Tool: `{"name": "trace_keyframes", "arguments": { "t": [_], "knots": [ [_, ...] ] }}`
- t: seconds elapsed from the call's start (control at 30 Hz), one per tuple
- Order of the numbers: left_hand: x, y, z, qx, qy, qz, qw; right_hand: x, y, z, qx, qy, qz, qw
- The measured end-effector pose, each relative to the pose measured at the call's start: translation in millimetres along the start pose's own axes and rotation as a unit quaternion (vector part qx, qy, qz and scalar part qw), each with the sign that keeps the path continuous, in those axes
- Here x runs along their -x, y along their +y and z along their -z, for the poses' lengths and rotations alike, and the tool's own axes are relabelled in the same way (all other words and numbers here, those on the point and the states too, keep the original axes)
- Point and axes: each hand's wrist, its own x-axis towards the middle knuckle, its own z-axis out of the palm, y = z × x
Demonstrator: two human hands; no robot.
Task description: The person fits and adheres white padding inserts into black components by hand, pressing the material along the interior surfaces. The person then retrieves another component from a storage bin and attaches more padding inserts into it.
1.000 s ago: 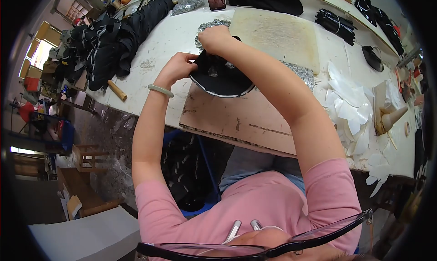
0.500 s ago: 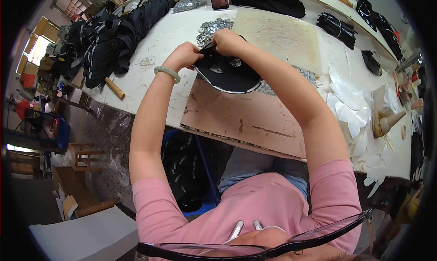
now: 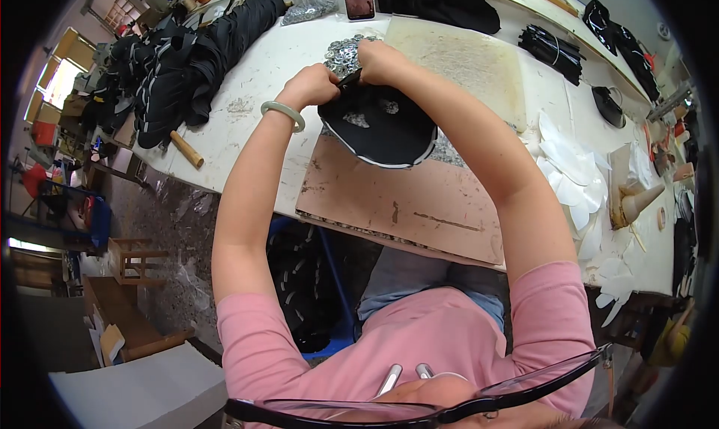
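A black fabric piece (image 3: 378, 133) with a thin pale edge is stretched between my two hands over the worktable. Two light patches show on its dark surface; whether they are holes or shiny parts I cannot tell. My left hand (image 3: 313, 86), with a pale bangle at the wrist, pinches the upper left edge of the fabric. At the top edge, the fingers of my right hand (image 3: 377, 61) are closed on the same piece, partly hidden by the hand itself. Just beyond both hands lies a pile of small shiny round metal pieces (image 3: 341, 52).
A tan board (image 3: 397, 204) lies at the table's front edge, a yellowish translucent sheet (image 3: 457, 62) behind it. Black fabric bundles (image 3: 180, 84) and a wooden stick (image 3: 186, 150) are left. White cut pieces (image 3: 573, 174) lie right. A blue bin (image 3: 341, 294) stands below.
The black fabric piece now hangs slightly lower and flatter, more of its face showing. My left hand has shifted slightly right, closer to my right hand. Both hands keep hold.
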Motion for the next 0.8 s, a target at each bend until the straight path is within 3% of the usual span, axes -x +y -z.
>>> {"name": "trace_keyframes", "arguments": {
  "t": [0.07, 0.17, 0.37, 0.47, 0.57, 0.67, 0.77, 0.8],
  "knots": [
    [0.4, -0.6, -1.6, 0.014, -0.006, 0.004, 1.000, 5.1, 1.0, -3.4, -0.010, 0.042, -0.011, 0.999],
    [4.6, 2.7, -10.2, 0.033, 0.053, -0.011, 0.998, -5.1, 13.8, -9.8, -0.014, 0.032, -0.004, 0.999],
    [12.0, 11.7, -9.7, 0.006, 0.064, -0.019, 0.998, -2.2, 20.5, -6.7, 0.017, 0.042, 0.035, 0.998],
    [20.1, 19.2, -8.0, -0.046, 0.077, -0.038, 0.995, 15.1, 8.0, 8.3, 0.097, 0.038, 0.028, 0.994],
    [31.4, 30.3, -4.0, -0.102, 0.118, -0.041, 0.987, 33.9, 1.2, 14.7, 0.228, 0.132, 0.088, 0.961],
    [56.1, 58.4, 10.6, -0.120, 0.224, -0.064, 0.965, 45.5, 12.0, 23.1, 0.144, 0.169, 0.197, 0.955],
    [69.3, 82.2, 19.9, -0.115, 0.537, -0.232, 0.803, 53.0, 25.5, 53.5, 0.123, 0.382, 0.197, 0.895],
    [85.4, 98.8, 27.5, -0.091, 0.588, -0.246, 0.765, 61.3, 27.8, 70.7, 0.105, 0.464, 0.200, 0.857]
  ]
}}
